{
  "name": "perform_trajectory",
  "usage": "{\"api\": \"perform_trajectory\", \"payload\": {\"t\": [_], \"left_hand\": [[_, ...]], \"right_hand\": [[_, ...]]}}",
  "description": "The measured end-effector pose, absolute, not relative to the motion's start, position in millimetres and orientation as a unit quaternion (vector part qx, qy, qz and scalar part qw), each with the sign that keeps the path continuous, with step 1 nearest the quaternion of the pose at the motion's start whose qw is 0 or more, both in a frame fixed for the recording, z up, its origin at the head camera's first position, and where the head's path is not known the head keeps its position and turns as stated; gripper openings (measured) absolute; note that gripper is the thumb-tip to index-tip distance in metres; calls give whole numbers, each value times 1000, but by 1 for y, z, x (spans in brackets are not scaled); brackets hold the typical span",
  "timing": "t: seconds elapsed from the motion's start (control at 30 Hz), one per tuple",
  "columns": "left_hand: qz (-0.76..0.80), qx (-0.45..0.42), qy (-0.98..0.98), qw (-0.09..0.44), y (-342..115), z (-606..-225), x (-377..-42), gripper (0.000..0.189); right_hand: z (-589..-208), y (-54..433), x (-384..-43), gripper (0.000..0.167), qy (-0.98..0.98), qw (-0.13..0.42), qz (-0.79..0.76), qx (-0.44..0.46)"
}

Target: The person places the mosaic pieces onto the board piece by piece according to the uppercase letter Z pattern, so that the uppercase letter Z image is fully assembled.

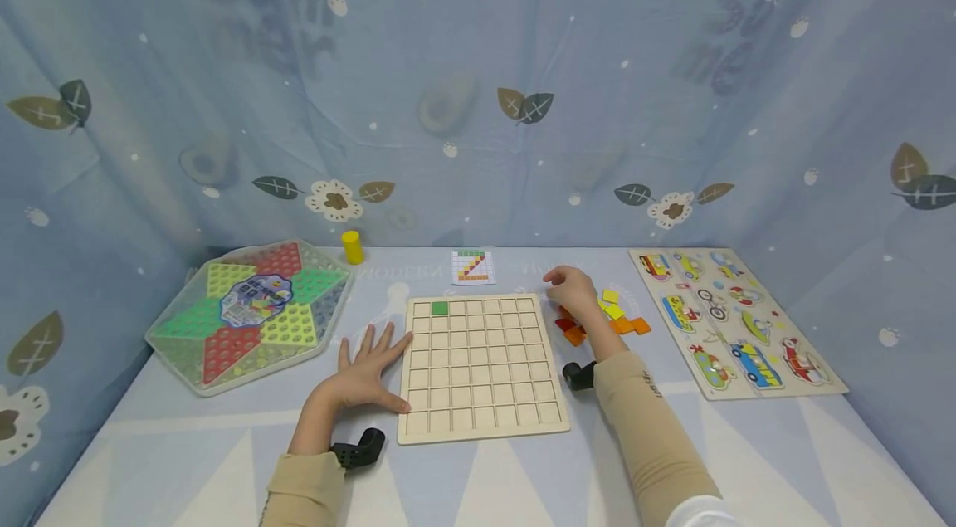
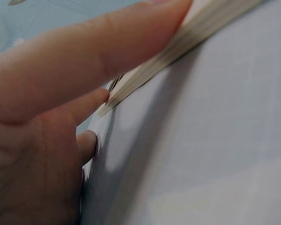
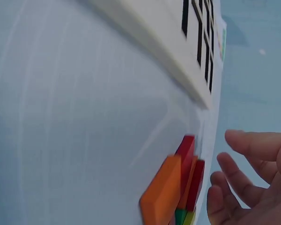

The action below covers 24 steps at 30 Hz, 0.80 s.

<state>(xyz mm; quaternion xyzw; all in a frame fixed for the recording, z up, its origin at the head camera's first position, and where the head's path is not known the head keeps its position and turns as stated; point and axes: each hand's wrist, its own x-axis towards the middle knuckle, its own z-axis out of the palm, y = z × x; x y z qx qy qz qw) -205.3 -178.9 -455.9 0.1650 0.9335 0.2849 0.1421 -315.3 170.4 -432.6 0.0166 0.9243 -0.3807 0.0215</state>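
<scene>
A square wooden grid board (image 1: pixel 481 362) lies flat, with one green tile (image 1: pixel 439 308) in its top row, second cell from the left. My left hand (image 1: pixel 362 378) has its fingers spread, the thumb and a finger touching the board's left edge; the left wrist view shows the thumb (image 2: pixel 131 40) along that edge. My right hand (image 1: pixel 573 292) hovers over a loose pile of tiles beyond the board's right side. In the right wrist view its loosely bent fingers hold nothing, above an orange tile (image 3: pixel 163 190) and red ones (image 3: pixel 195 185).
A small pattern card (image 1: pixel 473 267) lies behind the board. At the left sit a hexagonal Chinese checkers box (image 1: pixel 254 311) and a yellow cylinder (image 1: pixel 353 247). A picture puzzle board (image 1: pixel 735 324) lies at the right. A blue curtain (image 1: pixel 463 162) hangs behind the table.
</scene>
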Motion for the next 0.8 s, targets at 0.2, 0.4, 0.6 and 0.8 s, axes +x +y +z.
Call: {"api": "perform_trajectory", "payload": {"t": [0.2, 0.4, 0.6, 0.8], "left_hand": [[288, 163, 933, 141, -179, -455, -205, 114], [286, 165, 934, 138, -179, -456, -206, 115], [286, 166, 933, 139, -179, -456, -206, 115], [290, 165, 932, 142, -179, -456, -205, 115]], "right_hand": [[-434, 181, -317, 26, 954, 30, -294, 45], [-437, 185, -321, 30, 967, 42, -244, 53], [-436, 186, -323, 30, 961, 30, -268, 59], [-431, 178, -323, 30, 926, 29, -367, 80]]}}
